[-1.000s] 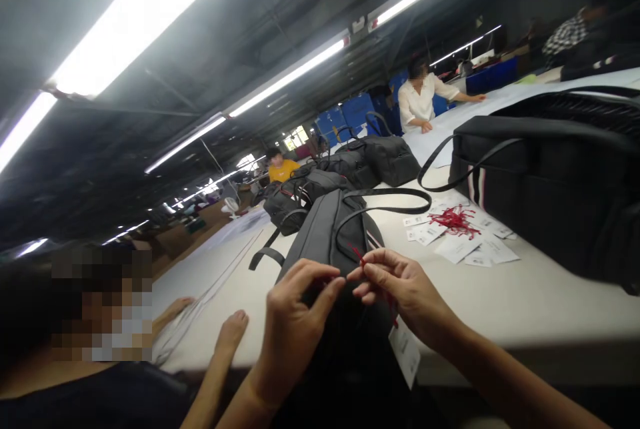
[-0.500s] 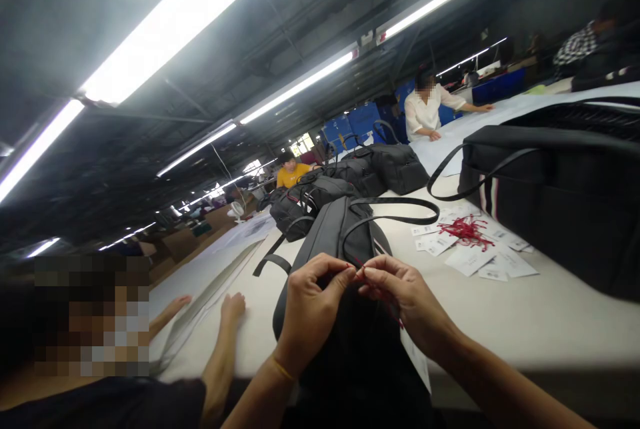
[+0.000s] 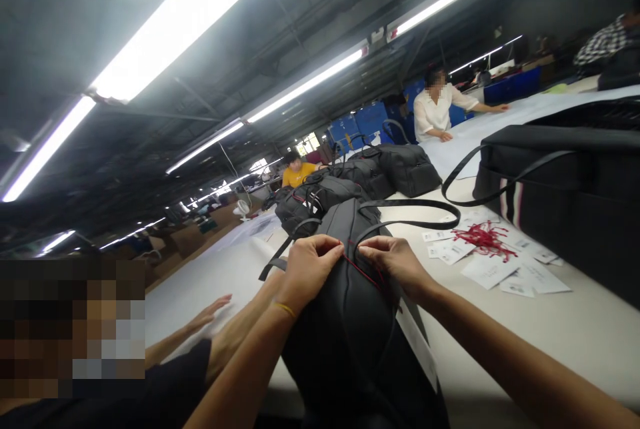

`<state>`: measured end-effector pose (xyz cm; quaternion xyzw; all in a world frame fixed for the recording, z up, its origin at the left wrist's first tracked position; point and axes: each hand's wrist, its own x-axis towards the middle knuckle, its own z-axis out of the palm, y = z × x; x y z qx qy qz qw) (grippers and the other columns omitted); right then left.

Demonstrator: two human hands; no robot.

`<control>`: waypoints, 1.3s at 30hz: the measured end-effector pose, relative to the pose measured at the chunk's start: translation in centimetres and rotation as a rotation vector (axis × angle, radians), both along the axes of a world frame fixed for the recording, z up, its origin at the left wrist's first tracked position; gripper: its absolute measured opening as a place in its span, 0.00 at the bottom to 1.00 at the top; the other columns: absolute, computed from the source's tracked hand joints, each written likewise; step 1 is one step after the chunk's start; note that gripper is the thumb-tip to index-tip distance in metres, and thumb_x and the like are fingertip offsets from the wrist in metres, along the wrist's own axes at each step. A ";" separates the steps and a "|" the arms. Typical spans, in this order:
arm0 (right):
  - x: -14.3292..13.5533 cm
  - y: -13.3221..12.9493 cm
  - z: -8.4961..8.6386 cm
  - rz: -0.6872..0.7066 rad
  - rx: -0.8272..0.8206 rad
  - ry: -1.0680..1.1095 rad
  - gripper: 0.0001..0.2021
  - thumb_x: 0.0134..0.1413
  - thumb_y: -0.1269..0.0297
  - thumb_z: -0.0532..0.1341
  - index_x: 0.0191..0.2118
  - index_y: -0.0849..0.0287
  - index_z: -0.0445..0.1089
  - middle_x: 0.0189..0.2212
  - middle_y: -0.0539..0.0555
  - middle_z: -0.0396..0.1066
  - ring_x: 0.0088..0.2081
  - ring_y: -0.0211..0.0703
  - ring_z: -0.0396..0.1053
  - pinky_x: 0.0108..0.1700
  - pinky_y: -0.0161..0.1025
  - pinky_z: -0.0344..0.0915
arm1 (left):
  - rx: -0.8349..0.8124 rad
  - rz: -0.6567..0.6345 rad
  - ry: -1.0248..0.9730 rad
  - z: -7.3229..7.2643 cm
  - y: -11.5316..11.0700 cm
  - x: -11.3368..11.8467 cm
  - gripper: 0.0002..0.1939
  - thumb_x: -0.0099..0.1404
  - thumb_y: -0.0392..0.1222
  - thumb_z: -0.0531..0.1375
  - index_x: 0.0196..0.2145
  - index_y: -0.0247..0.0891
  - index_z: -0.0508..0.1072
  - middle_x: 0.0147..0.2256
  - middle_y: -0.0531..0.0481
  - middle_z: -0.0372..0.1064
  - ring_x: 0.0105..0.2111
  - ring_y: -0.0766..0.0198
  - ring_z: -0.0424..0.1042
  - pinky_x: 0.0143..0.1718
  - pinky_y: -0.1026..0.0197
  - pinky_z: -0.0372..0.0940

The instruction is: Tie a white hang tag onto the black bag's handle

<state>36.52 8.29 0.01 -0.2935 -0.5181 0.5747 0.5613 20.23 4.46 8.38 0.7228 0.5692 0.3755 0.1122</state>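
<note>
Pinching a red cord (image 3: pixel 367 273) between thumb and forefinger of the left grip (image 3: pixel 311 269), and clamping on the same cord with the right grip (image 3: pixel 397 265), just beside but not quite touching. Holding both over the near bag (image 3: pixel 325 325) at the front of the bench (image 3: pixel 480 342). Slanting the cord down rightward across dark cloth. Showing a white tag (image 3: pixel 417 341) against the bag's right side, below the right grip. Seeing a heap of red strings (image 3: pixel 484 239) on loose cards (image 3: pixel 490 273) to the right, beside a larger bag (image 3: pixel 585 205) with a stripe (image 3: pixel 510 205). Seeing more bags (image 3: pixel 370 177) ahead, and a co-worker's hand (image 3: pixel 215 311) over a sheet (image 3: pixel 177 290) at left.
</note>
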 end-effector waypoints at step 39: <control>0.7 3.3 4.9 0.369 0.197 -0.278 0.20 0.39 0.51 0.73 0.33 0.64 0.80 0.31 0.57 0.77 0.30 0.41 0.70 0.34 0.35 0.64 | 0.092 0.029 -0.122 -1.1 -0.3 -1.0 0.09 0.59 0.43 0.61 0.32 0.37 0.79 0.32 0.47 0.78 0.34 0.59 0.75 0.36 0.61 0.66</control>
